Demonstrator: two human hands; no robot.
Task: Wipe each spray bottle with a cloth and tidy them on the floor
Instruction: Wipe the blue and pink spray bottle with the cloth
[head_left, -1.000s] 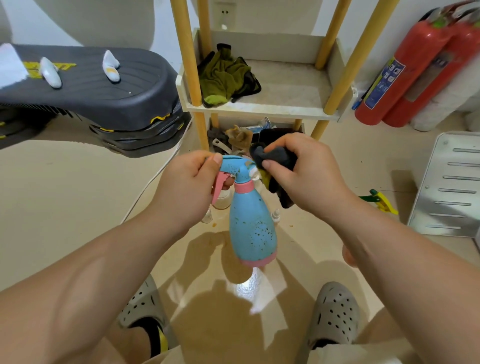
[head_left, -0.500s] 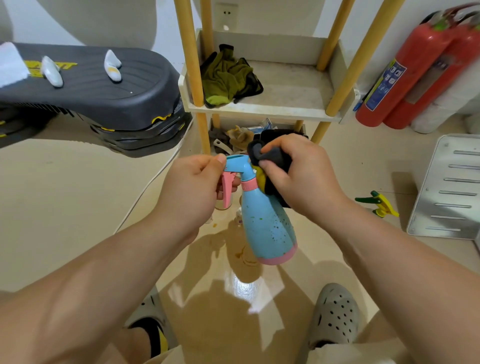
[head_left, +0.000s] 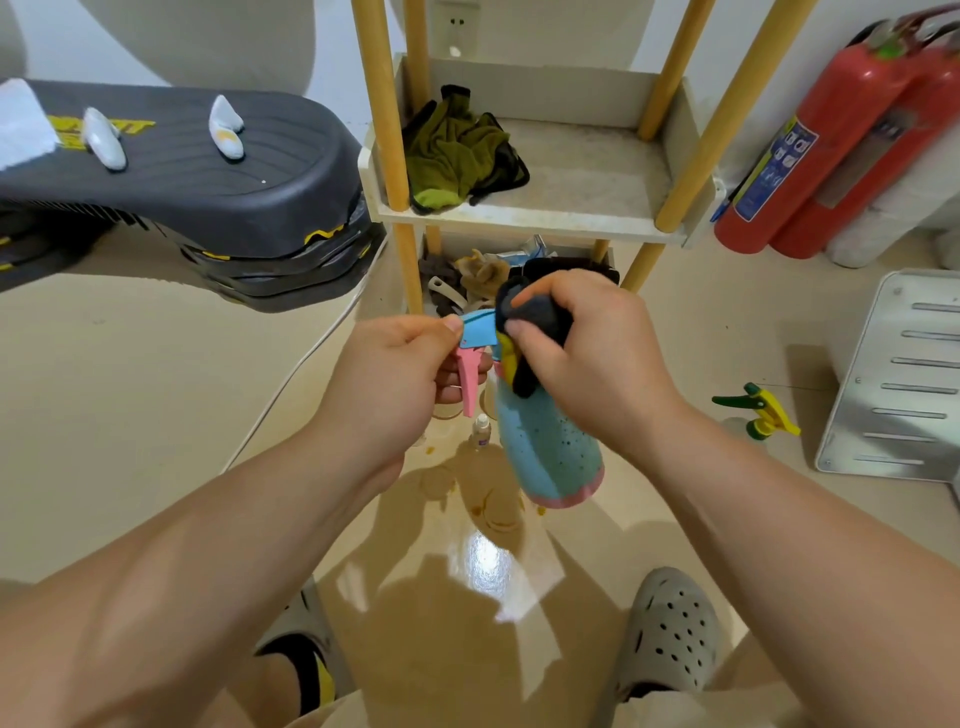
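A blue spray bottle (head_left: 550, 441) with a pink trigger and pink base hangs tilted in the air above the floor. My left hand (head_left: 400, 379) pinches its blue nozzle head, fingers curled by the trigger. My right hand (head_left: 587, 358) grips a dark cloth (head_left: 535, 317) with a yellow patch and presses it around the bottle's neck. A second spray bottle with a green and yellow head (head_left: 758, 415) stands on the floor at the right. A small clear bottle (head_left: 480, 431) stands on the floor under my hands.
A wooden-post shelf (head_left: 571, 218) with a green rag (head_left: 457, 150) stands ahead, with clutter on its lower tier. Black stacked step platforms (head_left: 208, 208) lie at the left, two red fire extinguishers (head_left: 841, 150) and a metal panel (head_left: 898, 379) at the right. My feet in grey clogs (head_left: 670, 634) are below.
The bottle's base has swung further to the right and tilted more. My right hand with the cloth has shifted from the nozzle head down over the neck.
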